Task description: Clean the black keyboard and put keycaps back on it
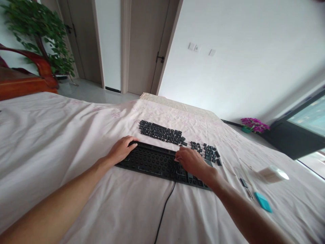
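Note:
A black keyboard (pixel 154 162) with its keycaps removed lies on a pale sheet, its cable (pixel 164 210) trailing toward me. My left hand (pixel 122 149) rests on the keyboard's far left corner, fingers curled over the edge, gripping it. My right hand (pixel 189 161) sits over the keyboard's right part with fingers pinched together at the top edge; what they hold is too small to see. Rows of loose black keycaps (pixel 161 132) lie just beyond the keyboard, with a smaller cluster of keycaps (pixel 207 151) to the right.
A bed sheet (pixel 63 135) covers the surface. At right lie a white container (pixel 273 174), a teal item (pixel 262 201) and small tools (pixel 245 184). Farther off are purple flowers (pixel 254 124), a wooden chair (pixel 27 78), a plant (pixel 40 30) and doors.

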A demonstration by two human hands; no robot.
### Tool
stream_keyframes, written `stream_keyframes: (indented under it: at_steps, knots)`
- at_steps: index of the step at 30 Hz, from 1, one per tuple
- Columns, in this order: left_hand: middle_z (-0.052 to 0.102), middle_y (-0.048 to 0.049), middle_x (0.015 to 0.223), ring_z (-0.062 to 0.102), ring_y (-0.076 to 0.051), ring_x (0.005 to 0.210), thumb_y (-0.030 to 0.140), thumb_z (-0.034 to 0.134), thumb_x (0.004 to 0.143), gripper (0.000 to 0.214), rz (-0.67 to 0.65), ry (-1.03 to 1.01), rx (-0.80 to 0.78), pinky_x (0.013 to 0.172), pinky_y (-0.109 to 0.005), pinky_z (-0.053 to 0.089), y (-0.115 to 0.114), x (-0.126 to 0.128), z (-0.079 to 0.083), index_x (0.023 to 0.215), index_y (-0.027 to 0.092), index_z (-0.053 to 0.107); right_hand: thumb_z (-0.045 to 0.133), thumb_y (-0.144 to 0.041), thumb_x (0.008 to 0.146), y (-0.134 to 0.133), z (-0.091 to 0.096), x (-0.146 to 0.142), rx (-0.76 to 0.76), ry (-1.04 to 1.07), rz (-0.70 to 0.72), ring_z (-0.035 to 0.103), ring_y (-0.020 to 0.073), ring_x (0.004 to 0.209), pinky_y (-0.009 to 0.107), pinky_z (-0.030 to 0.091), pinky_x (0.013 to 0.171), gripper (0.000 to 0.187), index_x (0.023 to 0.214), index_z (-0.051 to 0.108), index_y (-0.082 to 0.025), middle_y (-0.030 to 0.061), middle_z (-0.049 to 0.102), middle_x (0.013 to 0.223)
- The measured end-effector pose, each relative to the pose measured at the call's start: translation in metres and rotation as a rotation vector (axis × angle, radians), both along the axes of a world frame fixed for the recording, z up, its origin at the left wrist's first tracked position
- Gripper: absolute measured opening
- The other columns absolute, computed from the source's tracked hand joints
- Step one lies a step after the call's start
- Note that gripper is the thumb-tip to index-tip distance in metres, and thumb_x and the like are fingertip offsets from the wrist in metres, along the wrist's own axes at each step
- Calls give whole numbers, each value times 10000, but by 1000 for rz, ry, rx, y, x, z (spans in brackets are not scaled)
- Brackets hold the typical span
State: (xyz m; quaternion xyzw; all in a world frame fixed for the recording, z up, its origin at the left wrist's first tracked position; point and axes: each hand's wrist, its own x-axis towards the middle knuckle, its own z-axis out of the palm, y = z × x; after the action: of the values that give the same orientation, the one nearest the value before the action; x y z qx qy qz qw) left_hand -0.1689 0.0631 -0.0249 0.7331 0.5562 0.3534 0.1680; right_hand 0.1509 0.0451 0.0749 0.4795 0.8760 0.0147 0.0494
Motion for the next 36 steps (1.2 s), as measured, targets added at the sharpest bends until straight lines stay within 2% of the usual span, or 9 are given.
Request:
stream_keyframes:
  at_steps: [4,9,13,18,22,25,28,32,36]
  knots:
    - [659,-43,1134,590,-224,1083,320,455,856,306,2,-7,5,986,-353,423,-2,1,2,1083,223,637,523,-184,879,-6,8,2,45,-73,-89,620,171,802,244,377,625,171,876,694,-202,62,647,914]
    - [657,-44,1139,586,-224,1088,326,459,857,314,1,-4,5,985,-352,422,-3,1,3,1090,217,637,473,-259,943,-14,-3,-48,25,250,128,603,143,863,223,399,709,213,920,682,-221,35,632,912]
    - [656,-46,1146,584,-222,1094,327,457,857,324,-10,-7,2,990,-349,420,-2,0,2,1105,215,634,474,-253,946,-13,-15,-75,-7,311,176,598,135,877,216,407,747,217,941,685,-203,45,624,939]
    - [657,-49,1152,585,-226,1097,327,458,852,319,1,-7,0,991,-353,422,-2,-1,2,1094,221,635,475,-229,934,-12,-9,-49,-28,164,127,608,149,875,229,395,718,222,872,686,-197,46,629,898]
    - [663,-47,1136,592,-224,1083,318,462,847,308,7,-16,9,986,-353,426,-2,-1,2,1081,220,638,505,-206,898,-17,3,-16,-13,-78,-12,630,177,801,253,368,623,189,837,684,-194,59,648,888]
    - [666,-45,1126,595,-224,1078,316,464,845,304,7,-20,18,985,-353,426,-2,0,1,1074,219,640,517,-171,869,-20,9,-8,39,-170,-115,639,195,772,260,350,588,174,844,688,-184,71,658,883]
    - [670,-44,1119,597,-225,1073,314,463,843,307,9,-19,20,981,-354,428,-3,0,2,1076,219,640,500,-222,900,-20,8,-22,68,7,-85,634,174,798,248,363,604,191,885,690,-214,48,657,915]
    - [670,-37,1123,596,-223,1074,316,460,842,312,4,-15,11,977,-350,429,-4,0,4,1077,227,643,502,-270,922,-20,-6,-60,-4,295,91,619,137,832,217,402,695,189,928,686,-230,23,652,930]
    - [669,-36,1128,594,-221,1081,317,456,842,319,-6,-11,5,979,-344,428,-4,0,4,1081,228,647,497,-237,922,-20,-20,-78,-31,328,172,617,127,856,206,403,716,197,925,695,-231,19,643,930]
